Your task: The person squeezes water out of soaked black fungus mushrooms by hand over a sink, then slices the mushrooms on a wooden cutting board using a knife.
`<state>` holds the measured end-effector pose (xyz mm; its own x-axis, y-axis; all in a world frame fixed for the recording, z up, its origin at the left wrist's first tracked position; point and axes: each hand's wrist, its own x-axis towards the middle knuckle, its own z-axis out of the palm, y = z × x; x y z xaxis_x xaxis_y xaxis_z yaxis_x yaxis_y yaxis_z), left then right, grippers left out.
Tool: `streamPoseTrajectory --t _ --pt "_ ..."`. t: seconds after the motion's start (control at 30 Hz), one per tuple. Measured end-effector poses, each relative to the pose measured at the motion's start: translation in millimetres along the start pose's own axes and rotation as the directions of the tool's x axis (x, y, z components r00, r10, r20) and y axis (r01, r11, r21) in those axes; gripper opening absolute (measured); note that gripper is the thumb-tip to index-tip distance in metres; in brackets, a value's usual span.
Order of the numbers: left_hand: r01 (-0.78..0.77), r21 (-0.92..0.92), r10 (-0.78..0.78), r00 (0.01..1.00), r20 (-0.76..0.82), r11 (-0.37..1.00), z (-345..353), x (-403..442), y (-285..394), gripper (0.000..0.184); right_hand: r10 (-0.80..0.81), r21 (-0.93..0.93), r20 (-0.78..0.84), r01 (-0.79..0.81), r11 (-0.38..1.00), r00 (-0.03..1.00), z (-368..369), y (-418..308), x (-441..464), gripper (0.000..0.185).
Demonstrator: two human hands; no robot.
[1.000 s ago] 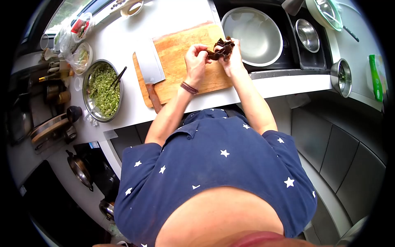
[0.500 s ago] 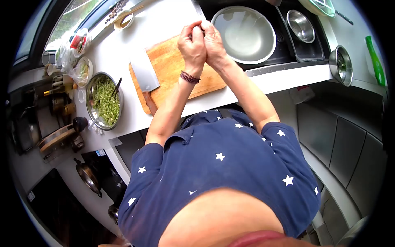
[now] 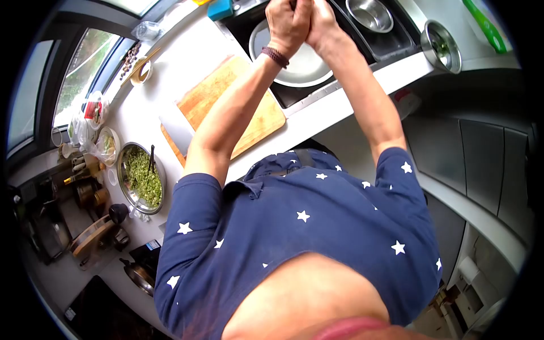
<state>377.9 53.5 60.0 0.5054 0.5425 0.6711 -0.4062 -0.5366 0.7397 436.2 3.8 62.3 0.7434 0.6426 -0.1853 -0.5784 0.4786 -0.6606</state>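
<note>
The left hand (image 3: 288,27) and the right hand (image 3: 324,27) are pressed together over the sink (image 3: 287,96). Their fingers bend inward, but the tips are cut off by the upper limit of the view, so it cannot be told how tightly they close. A narrow dark spot shows between the thumb and the fingers of the left hand; whether it is a held thing or only shadow cannot be told. The large metal bowl (image 3: 306,67) is in the sink, under these 2 hands, which cover a part of it. The sink is set into the desk (image 3: 187,65), behind its front edge. Around the left wrist there is a dark bracelet (image 3: 275,56).

The small metal bowl (image 3: 371,14) is in the right part of the sink. Farther right, near the corner of the desk, there is a steel bowl (image 3: 449,35) with green scraps in it.

The cutting board (image 3: 263,120) lies near the front edge of the desk, just left of the sink. On its left side lies the cleaver (image 3: 178,130); the left arm hides its handle. Toward the left end of the desk, a mixing bowl (image 3: 161,180) contains chopped green pieces (image 3: 141,180) and a dark utensil (image 3: 151,158).
</note>
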Motion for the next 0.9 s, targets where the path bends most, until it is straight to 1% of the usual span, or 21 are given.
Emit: streamPoseTrajectory --t 0.03,0.07,0.17,0.27,0.37,0.47,0.57,0.67,0.77,0.9 --pt "0.043 -0.088 -0.042 0.999 0.005 0.995 6 8 2 0.028 -0.011 -0.028 0.002 0.011 1.000 1.000 2 -9 0 0.035" --pt "0.054 -0.139 -0.058 0.998 -0.021 0.989 14 15 7 0.030 -0.018 -0.056 0.004 0.018 0.998 1.000 4 -17 0 0.035" --pt "0.100 -0.203 -0.096 0.995 0.031 0.974 24 35 18 0.036 -0.025 -0.117 0.010 0.026 0.993 1.000 4 -35 6 0.034" --pt "0.102 -0.198 -0.106 0.994 -0.010 0.975 33 47 10 0.038 -0.013 -0.171 0.022 0.017 0.985 1.000 3 -45 10 0.034" --pt "0.097 -0.063 -0.099 0.995 -0.032 0.993 35 51 3 0.041 0.004 -0.202 0.022 0.001 0.979 1.000 1 -47 15 0.034" --pt "0.092 -0.098 -0.095 0.995 -0.033 0.991 36 52 -3 0.044 0.029 -0.223 0.021 -0.024 0.975 0.999 -1 -44 21 0.033" --pt "0.124 0.012 -0.124 0.992 -0.021 0.992 31 51 -6 0.045 0.055 -0.240 0.018 -0.049 0.969 0.998 -2 -40 27 0.033" --pt "0.121 0.041 -0.119 0.992 -0.049 0.992 30 48 -12 0.045 0.076 -0.253 0.021 -0.068 0.965 0.997 0 -36 32 0.033" --pt "0.162 0.116 -0.158 0.987 -0.036 0.980 25 46 -21 0.044 0.097 -0.262 0.021 -0.088 0.961 0.995 1 -31 36 0.033" --pt "0.133 0.114 -0.126 0.990 -0.070 0.984 27 44 -26 0.042 0.128 -0.272 0.016 -0.119 0.955 0.992 3 -26 41 0.032"
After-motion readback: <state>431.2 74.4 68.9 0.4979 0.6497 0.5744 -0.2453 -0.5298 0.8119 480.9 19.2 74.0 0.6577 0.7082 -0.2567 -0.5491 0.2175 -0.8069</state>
